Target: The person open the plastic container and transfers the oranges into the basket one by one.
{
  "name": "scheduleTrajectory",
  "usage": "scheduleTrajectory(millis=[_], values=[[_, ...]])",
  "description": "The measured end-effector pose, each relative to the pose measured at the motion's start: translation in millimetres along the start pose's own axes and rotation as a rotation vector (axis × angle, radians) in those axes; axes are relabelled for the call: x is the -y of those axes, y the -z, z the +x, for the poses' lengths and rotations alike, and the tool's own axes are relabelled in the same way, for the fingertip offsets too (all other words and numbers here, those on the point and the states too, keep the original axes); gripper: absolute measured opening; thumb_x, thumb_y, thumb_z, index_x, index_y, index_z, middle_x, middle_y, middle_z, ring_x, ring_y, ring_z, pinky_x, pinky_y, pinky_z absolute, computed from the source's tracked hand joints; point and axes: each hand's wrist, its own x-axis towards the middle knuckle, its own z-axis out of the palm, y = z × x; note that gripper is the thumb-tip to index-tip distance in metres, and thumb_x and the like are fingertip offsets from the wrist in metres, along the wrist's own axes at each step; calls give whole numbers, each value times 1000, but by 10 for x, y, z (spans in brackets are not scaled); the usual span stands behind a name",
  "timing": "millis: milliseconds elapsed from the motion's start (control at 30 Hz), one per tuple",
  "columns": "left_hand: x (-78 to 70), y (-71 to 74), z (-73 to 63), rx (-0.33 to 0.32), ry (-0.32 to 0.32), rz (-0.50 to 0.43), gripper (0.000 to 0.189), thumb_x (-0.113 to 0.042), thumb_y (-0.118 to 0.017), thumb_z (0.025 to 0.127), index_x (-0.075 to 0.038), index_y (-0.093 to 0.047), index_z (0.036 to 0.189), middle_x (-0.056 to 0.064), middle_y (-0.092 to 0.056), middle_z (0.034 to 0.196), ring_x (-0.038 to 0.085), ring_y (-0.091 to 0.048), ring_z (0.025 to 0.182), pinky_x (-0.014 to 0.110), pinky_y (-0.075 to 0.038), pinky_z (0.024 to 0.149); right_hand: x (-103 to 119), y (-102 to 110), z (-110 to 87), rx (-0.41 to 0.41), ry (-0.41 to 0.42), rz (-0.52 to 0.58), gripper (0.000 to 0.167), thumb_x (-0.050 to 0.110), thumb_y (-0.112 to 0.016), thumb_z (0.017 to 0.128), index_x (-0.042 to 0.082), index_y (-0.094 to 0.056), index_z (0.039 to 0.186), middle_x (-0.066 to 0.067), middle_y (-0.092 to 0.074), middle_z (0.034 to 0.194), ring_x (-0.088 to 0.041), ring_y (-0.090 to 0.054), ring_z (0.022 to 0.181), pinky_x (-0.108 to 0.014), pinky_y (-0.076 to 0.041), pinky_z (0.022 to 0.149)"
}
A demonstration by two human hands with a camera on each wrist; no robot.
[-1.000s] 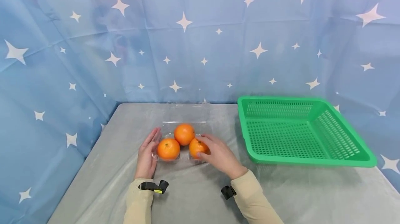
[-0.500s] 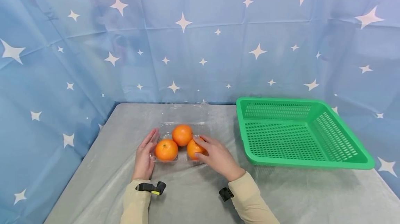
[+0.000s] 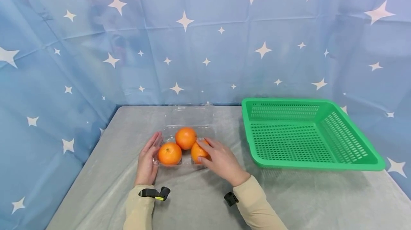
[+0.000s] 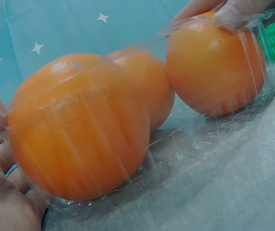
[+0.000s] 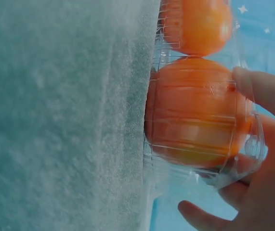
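Observation:
Three oranges sit in an open clear plastic clamshell box, its bare lid (image 3: 189,115) folded back toward the curtain. They are a front-left orange (image 3: 169,153), a rear orange (image 3: 186,138) and a front-right orange (image 3: 198,152). My left hand (image 3: 148,162) lies along the box's left wall with its fingers extended. From above, my right hand (image 3: 223,160) grips the front-right orange between thumb and fingers. In the right wrist view that orange (image 5: 195,110) still rests within the box wall, and the thumb tip touches its upper part. The hand itself covers part of this orange.
A green perforated plastic basket (image 3: 314,165) stands to the right of the box, with nothing seen inside. Grey cloth (image 3: 192,201) covers the table. A blue star-patterned curtain (image 3: 205,44) hangs along the back and left.
The view has shifted slightly, moving everything a little left in the picture. Both hands, the oranges and the box keep nearly the same positions relative to one another.

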Motion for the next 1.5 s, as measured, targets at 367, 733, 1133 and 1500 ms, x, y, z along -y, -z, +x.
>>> scheduleTrajectory(millis=[367, 733, 1133, 1500], values=[[-15, -32, 17, 26, -16, -16, 53, 6, -33, 86, -4, -32, 138, 4, -38, 138, 13, -33, 126, 9, -40, 53, 96, -41, 4, 8, -45, -61, 59, 50, -47, 85, 21, -38, 136, -13, -44, 127, -28, -40, 118, -44, -35, 94], [5, -27, 21, -4, -2, -4, 52, 5, -34, 87, -5, -34, 137, 1, -40, 137, 10, -36, 124, 19, -34, 95, 106, -47, 13, 10, -21, -42, 58, 48, -50, 85, 21, -40, 135, -9, -46, 119, -25, -41, 113, -39, -35, 93], [24, -9, 23, 11, -22, -19, 51, 6, -34, 87, -6, -37, 136, 3, -40, 137, 11, -36, 124, 26, -24, 103, 95, -57, 40, -5, -76, 41, 71, 51, -60, 77, 23, -34, 137, -3, -47, 123, -20, -44, 113, -54, -23, 98], [37, 0, 20, 1, -21, -2, 51, 5, -35, 86, -8, -38, 136, 2, -42, 136, 11, -37, 124, 19, -34, 96, 107, -36, 37, 4, -63, -21, 69, 54, -56, 77, 19, -41, 134, 1, -47, 126, -17, -47, 113, -58, -26, 95]])
